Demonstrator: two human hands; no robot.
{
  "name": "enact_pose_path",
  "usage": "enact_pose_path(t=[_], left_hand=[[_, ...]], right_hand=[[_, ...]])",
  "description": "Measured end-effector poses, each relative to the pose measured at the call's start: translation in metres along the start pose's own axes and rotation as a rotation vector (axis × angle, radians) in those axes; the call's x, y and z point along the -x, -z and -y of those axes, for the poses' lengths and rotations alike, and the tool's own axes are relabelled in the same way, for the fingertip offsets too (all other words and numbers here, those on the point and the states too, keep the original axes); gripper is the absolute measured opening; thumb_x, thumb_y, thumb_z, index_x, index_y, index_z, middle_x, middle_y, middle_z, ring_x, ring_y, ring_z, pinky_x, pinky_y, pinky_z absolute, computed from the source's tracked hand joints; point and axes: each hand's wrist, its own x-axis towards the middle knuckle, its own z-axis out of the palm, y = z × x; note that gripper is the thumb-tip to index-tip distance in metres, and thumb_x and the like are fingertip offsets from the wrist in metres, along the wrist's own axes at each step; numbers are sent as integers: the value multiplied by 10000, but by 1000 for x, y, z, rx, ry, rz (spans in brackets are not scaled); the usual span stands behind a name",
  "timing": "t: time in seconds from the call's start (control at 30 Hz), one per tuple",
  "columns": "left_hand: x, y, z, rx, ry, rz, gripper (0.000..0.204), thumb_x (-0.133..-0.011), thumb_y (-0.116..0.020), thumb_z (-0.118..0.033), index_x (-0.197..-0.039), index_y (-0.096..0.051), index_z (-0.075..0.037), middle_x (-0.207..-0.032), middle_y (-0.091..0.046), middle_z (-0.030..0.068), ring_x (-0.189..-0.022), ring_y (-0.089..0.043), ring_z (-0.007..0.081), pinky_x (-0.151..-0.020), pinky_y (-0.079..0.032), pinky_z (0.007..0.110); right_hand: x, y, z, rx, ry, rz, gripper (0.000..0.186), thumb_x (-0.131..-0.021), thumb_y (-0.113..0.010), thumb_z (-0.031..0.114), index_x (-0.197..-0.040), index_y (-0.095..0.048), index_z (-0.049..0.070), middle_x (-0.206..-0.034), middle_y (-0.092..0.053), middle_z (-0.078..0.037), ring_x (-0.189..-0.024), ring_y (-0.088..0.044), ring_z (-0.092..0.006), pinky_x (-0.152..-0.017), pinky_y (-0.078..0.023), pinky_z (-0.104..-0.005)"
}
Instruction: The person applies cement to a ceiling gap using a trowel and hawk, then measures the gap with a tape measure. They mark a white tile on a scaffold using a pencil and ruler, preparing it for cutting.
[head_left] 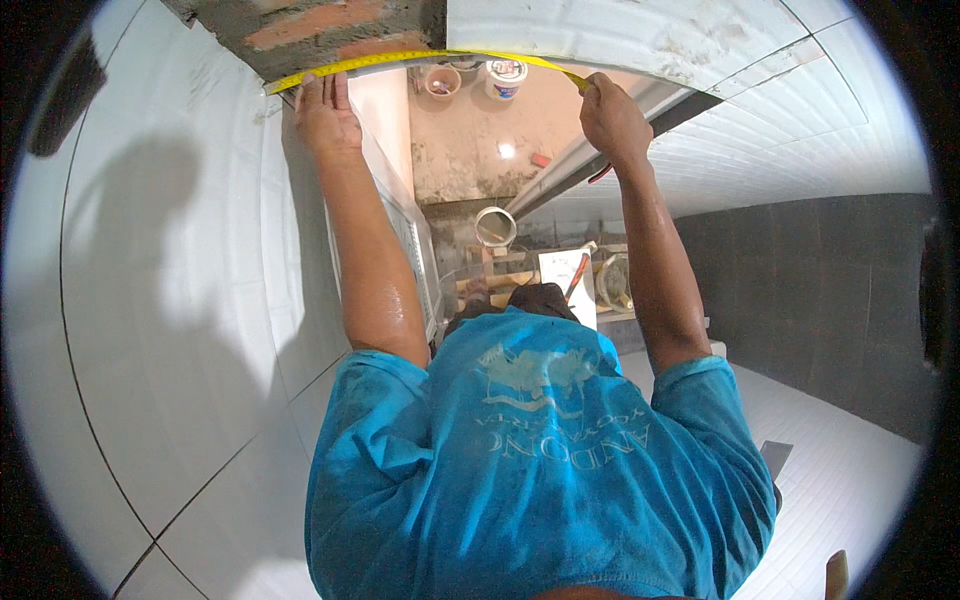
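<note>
A yellow tape measure (pixel 398 57) stretches across the top of the opening, below a strip of mortared brick (pixel 330 28) and white tiles (pixel 600 25). My left hand (pixel 328 118) holds the tape’s end at the left corner, fingertips pressed on it. My right hand (pixel 612 120) grips the tape at the right, with fingers wrapped round it; whether the case is inside is hidden. A red and black item just below that hand is too small to make out.
Tiled walls (pixel 140 330) flank me, dark (pixel 820 280) at lower right. Below are a bucket (pixel 495 228), a white tub (pixel 506 78), a terracotta-coloured container (pixel 443 84), a white board (pixel 560 290) with a red-handled tool on it, and some timber.
</note>
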Motion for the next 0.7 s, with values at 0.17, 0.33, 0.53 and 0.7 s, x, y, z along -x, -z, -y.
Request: enact_pose_path(t=[0.17,0.33,0.53,0.7], left_hand=[[-2,2,2,19,0,30,399,-967,-578,-153,-1268,-448,74,-1210,-560,202,-1127,-579,314,-959,-547,391],[-1,1,3,98,42,-69,352,-942,-604,-107,-1233,-483,49,-1178,-584,204,-1077,-609,308,-887,-584,392],[1,1,4,98,-14,24,371,-917,-656,-139,-1201,-503,44,-1138,-609,168,-1050,-625,271,-916,-570,382],[-3,9,13,86,-57,66,386,-917,-664,-161,-1194,-500,52,-1159,-600,172,-1092,-608,285,-967,-540,383]], right_hand=[[-2,-4,-4,-10,13,-8,303,-982,-353,294,-1076,-589,129,-1088,-663,-157,-997,-624,-397,-820,-472,-515],[-6,-6,-7,-27,51,-19,290,-981,-367,277,-1093,-586,124,-1093,-658,-172,-1001,-619,-409,-825,-466,-514],[-5,-1,-5,3,6,13,295,-977,-361,288,-1104,-569,121,-1113,-654,-166,-1021,-624,-406,-834,-480,-526],[-4,1,-2,4,21,17,305,-979,-351,298,-1109,-560,118,-1121,-646,-169,-1020,-624,-407,-825,-485,-530]])
